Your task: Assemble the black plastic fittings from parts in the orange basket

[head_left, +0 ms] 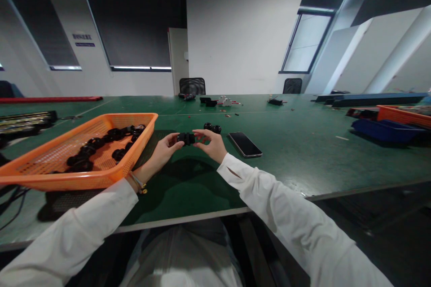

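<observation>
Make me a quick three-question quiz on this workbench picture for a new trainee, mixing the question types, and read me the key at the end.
1. Multiple choice: what is between the fingers of the left hand and the right hand?
A) a screwdriver
B) a black part
C) a coil of cable

2. True or false: several black pieces lie in the orange basket.

3. Fill in the blank: from the person's own viewpoint, the phone lies on the table to the ____ of the right hand.

Key: 1. B; 2. True; 3. right.
</observation>
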Tool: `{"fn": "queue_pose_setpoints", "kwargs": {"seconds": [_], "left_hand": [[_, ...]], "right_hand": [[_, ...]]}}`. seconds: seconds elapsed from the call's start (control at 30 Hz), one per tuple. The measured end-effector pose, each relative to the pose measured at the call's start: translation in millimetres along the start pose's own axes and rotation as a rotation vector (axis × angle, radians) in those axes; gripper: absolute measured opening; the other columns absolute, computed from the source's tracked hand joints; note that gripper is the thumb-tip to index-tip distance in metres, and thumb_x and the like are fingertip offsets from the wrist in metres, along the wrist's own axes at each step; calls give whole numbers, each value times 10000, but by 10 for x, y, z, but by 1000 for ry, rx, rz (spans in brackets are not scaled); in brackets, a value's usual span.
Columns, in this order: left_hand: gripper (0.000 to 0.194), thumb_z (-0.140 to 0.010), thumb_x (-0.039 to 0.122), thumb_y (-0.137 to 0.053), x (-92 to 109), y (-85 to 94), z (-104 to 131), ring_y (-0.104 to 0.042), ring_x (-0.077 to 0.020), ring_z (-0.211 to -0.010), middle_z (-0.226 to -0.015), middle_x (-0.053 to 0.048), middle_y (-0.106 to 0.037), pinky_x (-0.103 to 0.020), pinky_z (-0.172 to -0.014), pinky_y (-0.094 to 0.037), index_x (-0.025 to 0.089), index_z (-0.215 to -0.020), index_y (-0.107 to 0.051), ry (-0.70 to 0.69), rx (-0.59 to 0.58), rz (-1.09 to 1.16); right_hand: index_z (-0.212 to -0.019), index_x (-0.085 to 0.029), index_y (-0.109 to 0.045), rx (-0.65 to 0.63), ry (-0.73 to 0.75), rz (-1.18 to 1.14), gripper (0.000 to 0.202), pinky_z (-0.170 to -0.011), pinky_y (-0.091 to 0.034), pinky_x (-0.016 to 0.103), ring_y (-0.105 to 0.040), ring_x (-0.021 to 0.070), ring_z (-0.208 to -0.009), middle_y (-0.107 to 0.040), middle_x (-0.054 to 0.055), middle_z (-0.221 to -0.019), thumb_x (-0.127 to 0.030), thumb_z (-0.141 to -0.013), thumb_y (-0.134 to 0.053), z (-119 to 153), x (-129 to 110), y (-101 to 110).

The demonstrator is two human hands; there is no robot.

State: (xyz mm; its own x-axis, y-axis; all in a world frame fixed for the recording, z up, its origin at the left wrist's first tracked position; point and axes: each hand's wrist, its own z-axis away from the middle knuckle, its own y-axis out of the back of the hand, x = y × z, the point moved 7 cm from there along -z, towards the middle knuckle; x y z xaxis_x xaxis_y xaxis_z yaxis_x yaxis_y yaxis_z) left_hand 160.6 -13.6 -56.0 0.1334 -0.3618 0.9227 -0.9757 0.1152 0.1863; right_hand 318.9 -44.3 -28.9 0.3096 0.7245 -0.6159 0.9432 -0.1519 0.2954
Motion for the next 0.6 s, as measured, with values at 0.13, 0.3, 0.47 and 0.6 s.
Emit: {"fn": "queue_pose_setpoints", "kwargs": {"seconds": [0.13, 0.3, 0.47, 0.6], "left_hand": [[550, -549, 376, -639, 18, -2, 10, -554, -199, -839, -945, -91, -614, -326, -747, -427, 103, -1016, -537, 1, 2, 3], [541, -556, 381, -633, 38, -7, 18, -557, -203, -844, -957, -93, -618, -326, -738, -432, 109, -1015, -541, -1, -5, -7], [554, -551, 389, -634, 39, -3, 16, -557, -189, -809, -936, -88, -617, -312, -717, -432, 103, -1016, -538, 3, 1, -21], [545, -561, 384, -633, 48, -2, 21, -559, -188, -803, -920, -82, -623, -309, -710, -434, 104, -1020, -544, -7, 2, -30]], "right_hand": [[-913, -172, -645, -10, -1, 4, 295, -586, -459, 236, -568, 121, -682, -655, 38, -839, -190, -619, -647, 0, -8, 0], [-911, -168, -645, -15, -13, 0, 288, -589, -459, 240, -570, 122, -681, -656, 42, -835, -220, -628, -646, -3, 0, -1], [-916, -168, -645, -19, -32, 11, 295, -600, -459, 246, -578, 129, -689, -659, 42, -817, -229, -628, -651, -3, 9, -7], [-916, -179, -649, -21, -35, 15, 294, -606, -460, 249, -578, 130, -688, -658, 36, -805, -239, -629, -655, -1, 10, -5]]}}
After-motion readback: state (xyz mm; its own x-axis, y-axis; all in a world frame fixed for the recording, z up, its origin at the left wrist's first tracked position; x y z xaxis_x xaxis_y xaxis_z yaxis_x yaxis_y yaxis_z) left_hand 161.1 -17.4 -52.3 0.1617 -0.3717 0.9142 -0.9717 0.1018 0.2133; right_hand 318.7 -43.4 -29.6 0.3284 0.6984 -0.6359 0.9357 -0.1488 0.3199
